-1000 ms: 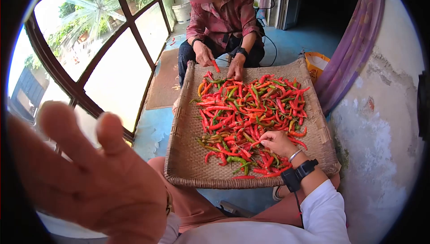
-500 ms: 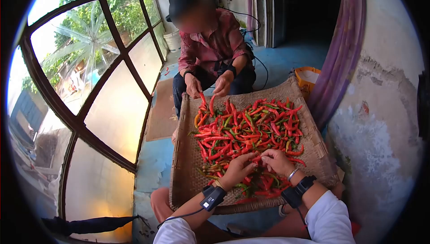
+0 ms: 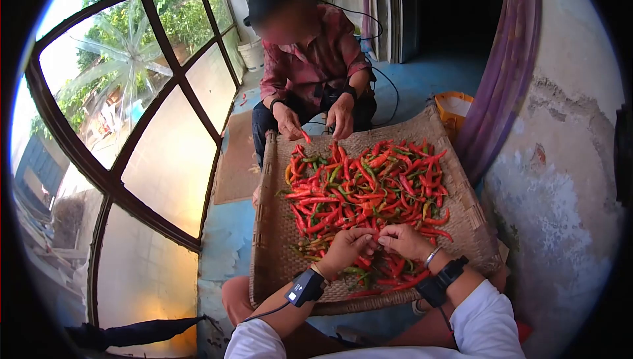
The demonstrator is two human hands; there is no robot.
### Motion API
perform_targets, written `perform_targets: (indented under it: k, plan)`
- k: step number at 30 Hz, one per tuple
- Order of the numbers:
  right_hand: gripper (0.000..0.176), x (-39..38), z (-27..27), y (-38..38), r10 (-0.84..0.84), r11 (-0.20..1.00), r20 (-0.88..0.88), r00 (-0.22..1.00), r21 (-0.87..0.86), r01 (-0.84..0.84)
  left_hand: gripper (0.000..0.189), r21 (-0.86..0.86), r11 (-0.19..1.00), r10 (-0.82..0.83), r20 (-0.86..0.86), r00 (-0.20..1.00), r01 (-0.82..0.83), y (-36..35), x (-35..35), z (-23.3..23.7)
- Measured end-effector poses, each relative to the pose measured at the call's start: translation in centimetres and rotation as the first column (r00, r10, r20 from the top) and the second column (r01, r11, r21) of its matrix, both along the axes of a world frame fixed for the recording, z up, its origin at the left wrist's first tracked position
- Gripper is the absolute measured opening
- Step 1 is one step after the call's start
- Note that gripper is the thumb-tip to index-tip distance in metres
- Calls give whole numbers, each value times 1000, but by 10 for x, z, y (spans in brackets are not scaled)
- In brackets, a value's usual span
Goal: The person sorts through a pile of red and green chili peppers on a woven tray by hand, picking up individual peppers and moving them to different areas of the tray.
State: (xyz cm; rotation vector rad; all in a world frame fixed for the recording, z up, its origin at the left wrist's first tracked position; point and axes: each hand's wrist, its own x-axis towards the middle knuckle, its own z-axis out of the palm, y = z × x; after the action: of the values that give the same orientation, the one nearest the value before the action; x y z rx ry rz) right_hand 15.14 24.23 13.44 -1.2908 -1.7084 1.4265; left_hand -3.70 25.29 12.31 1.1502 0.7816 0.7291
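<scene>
Many chili peppers (image 3: 369,181), mostly red with some green and orange, lie heaped on a woven tray (image 3: 270,280). Over its near side, my left hand (image 3: 349,248) and my right hand (image 3: 407,243) meet with fingertips pinched almost together. A bit of red chili pepper shows between them, though the fingers cover most of it. Below my hands lies a smaller group of red and green peppers (image 3: 395,267).
Across the tray a person (image 3: 310,62) sits with a red chili pepper (image 3: 306,136) in one hand. A window (image 3: 165,154) runs along the left; a purple curtain (image 3: 504,89) and rough wall (image 3: 560,181) stand right. An orange container (image 3: 451,121) sits behind the tray.
My left hand's fingers have closed into a pinch and my hands have come closer together. The other person's hands have moved apart, and one pepper has left their grasp.
</scene>
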Motion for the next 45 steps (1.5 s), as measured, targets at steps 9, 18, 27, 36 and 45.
perform_targets:
  k: [9,18,27,36,45]
  plan:
    - [20,5,1,4,-117,988,173,978,124,96,21,-173,883,469,301,831,-436,28,-38,10]
    - [28,11,-18,1,363,895,690,626,-70,-441,29,-206,772,633,329,701,-601,25,-30,5]
    - [26,8,-23,5,416,895,580,700,-123,-430,24,-57,997,43,-19,999,-44,4,-2,-19]
    - [21,10,7,-3,196,965,-290,937,-112,-236,24,477,874,-58,-83,995,91,-3,5,-14]
    - [23,18,12,-3,-16,993,-616,788,-100,-58,15,394,900,-69,-295,953,187,-4,2,5]
